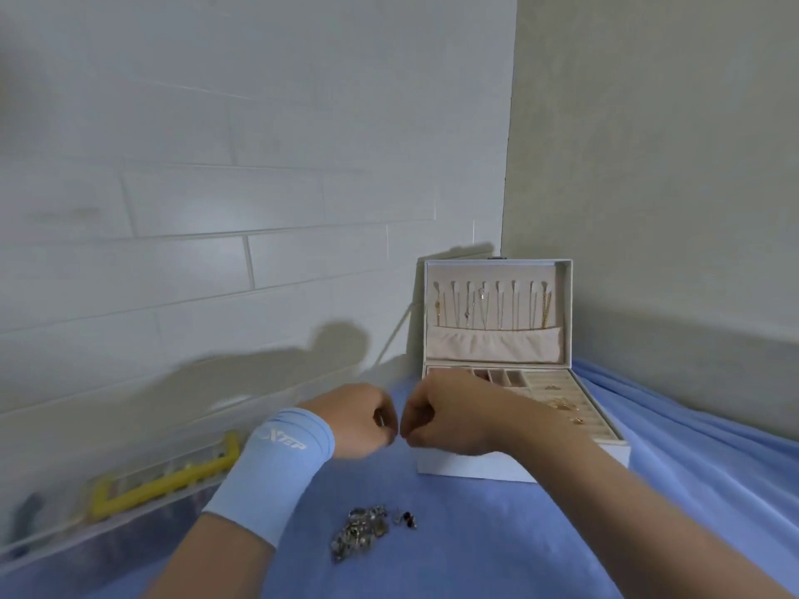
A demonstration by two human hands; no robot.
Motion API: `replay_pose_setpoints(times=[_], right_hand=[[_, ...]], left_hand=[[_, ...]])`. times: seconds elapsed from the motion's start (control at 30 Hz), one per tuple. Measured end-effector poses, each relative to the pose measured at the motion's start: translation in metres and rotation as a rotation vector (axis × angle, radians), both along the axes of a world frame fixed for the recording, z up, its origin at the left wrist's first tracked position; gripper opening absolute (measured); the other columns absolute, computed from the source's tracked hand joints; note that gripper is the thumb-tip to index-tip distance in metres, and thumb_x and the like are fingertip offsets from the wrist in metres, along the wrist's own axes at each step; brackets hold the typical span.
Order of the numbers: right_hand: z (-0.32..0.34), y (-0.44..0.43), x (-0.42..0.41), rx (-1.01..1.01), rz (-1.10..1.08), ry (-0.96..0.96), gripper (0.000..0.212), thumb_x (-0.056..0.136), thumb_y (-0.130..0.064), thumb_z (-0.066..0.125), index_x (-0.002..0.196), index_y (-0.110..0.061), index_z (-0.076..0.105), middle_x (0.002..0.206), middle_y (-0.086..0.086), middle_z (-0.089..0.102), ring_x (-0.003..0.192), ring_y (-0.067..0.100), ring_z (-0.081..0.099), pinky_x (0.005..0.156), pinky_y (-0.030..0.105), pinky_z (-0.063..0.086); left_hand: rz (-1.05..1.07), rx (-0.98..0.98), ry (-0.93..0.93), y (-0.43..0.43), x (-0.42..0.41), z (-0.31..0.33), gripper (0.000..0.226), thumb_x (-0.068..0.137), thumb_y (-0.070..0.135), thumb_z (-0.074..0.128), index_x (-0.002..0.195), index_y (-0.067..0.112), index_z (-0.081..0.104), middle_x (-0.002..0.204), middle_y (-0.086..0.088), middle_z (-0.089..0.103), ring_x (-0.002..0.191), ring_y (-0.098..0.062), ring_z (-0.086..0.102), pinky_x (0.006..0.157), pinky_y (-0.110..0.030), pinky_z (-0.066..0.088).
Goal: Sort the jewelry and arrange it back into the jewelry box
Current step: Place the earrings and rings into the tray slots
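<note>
The jewelry pile [369, 529] lies on the cloth [497, 533], before the open jewelry box [510, 462].

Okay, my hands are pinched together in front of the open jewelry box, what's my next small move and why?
Probably carry what you pinch to the jewelry box tray. Your left hand and right hand meet fingertip to fingertip just before it, seemingly on a piece too small to see, and the pile on the cloth lies unsorted.

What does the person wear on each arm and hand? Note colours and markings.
Above the left hand sits a long light-blue elastic wristband with white lettering, seemingly XTEP. The right hand and forearm show no sleeve, band or watch.
</note>
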State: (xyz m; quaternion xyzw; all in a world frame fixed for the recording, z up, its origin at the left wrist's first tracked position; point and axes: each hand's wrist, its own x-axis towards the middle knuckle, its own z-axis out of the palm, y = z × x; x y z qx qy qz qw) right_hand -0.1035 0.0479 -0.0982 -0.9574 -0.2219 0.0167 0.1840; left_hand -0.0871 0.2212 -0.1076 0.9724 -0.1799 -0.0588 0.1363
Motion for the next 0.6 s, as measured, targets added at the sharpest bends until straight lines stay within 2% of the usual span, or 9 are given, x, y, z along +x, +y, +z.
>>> replay_pose_setpoints(times=[0.07,0.17,0.23,0.33,0.4,0.47,0.53,0.6], right_hand=[[-0.005,0.010,-0.010,-0.077,0.031,0.084,0.013,0.087,-0.023,0.073,0.098,-0.025,0.079,0.095,-0.006,0.076,0.083,0.015,0.069,0.077,0.030,0.057],[-0.018,0.020,-0.016,-0.201,0.038,0.185,0.017,0.083,-0.028,0.078,0.099,-0.025,0.078,0.094,-0.001,0.077,0.059,0.014,0.063,0.062,0.024,0.053],[-0.029,0.022,-0.018,-0.235,0.020,0.208,0.020,0.078,-0.030,0.079,0.097,-0.024,0.079,0.091,0.002,0.078,0.060,0.014,0.065,0.065,0.026,0.054],[-0.040,0.019,-0.021,-0.216,0.015,0.173,0.021,0.077,-0.025,0.079,0.098,-0.026,0.081,0.092,-0.003,0.078,0.080,0.016,0.070,0.076,0.030,0.056],[-0.038,0.014,-0.022,-0.177,0.018,0.162,0.020,0.079,-0.020,0.078,0.098,-0.026,0.081,0.087,-0.008,0.075,0.073,0.010,0.066,0.068,0.024,0.053],[-0.034,0.008,-0.022,-0.109,-0.002,0.181,0.016,0.081,-0.015,0.075,0.091,-0.027,0.080,0.083,-0.007,0.073,0.058,0.004,0.061,0.059,0.018,0.049],[-0.029,0.000,-0.022,-0.044,-0.004,0.208,0.015,0.084,-0.011,0.073,0.085,-0.026,0.075,0.080,-0.003,0.075,0.054,0.006,0.064,0.062,0.021,0.054],[-0.027,-0.007,-0.021,-0.013,0.004,0.223,0.012,0.085,-0.012,0.071,0.087,-0.023,0.074,0.078,-0.001,0.076,0.055,0.007,0.067,0.074,0.031,0.059]], left_hand=[[-0.010,0.017,0.057,0.010,-0.009,-0.005,0.017,0.088,0.031,0.060,0.102,0.035,0.070,0.087,0.019,0.060,0.086,-0.008,0.060,0.080,-0.024,0.046],[-0.042,0.027,0.099,0.013,-0.018,-0.011,0.015,0.083,0.036,0.068,0.097,0.033,0.072,0.088,0.017,0.065,0.089,-0.010,0.062,0.083,-0.026,0.049],[-0.059,0.048,0.117,0.010,-0.020,-0.014,0.016,0.079,0.040,0.072,0.093,0.033,0.073,0.086,0.016,0.066,0.087,-0.011,0.063,0.083,-0.027,0.050],[-0.071,0.072,0.151,0.006,-0.019,-0.019,0.018,0.072,0.043,0.078,0.086,0.034,0.074,0.081,0.017,0.068,0.083,-0.009,0.065,0.081,-0.027,0.053],[-0.083,0.063,0.176,0.004,-0.019,-0.021,0.019,0.069,0.046,0.081,0.084,0.035,0.075,0.083,0.018,0.071,0.084,-0.007,0.067,0.084,-0.028,0.055],[-0.099,0.051,0.180,0.003,-0.019,-0.023,0.018,0.070,0.045,0.081,0.084,0.035,0.076,0.082,0.020,0.071,0.082,-0.004,0.066,0.080,-0.023,0.053],[-0.108,0.047,0.165,0.000,-0.020,-0.025,0.019,0.072,0.043,0.081,0.088,0.033,0.077,0.080,0.021,0.070,0.079,-0.002,0.064,0.074,-0.019,0.050],[-0.123,0.048,0.153,-0.002,-0.020,-0.028,0.017,0.075,0.039,0.080,0.090,0.031,0.078,0.079,0.020,0.069,0.075,-0.001,0.062,0.074,-0.019,0.050]])
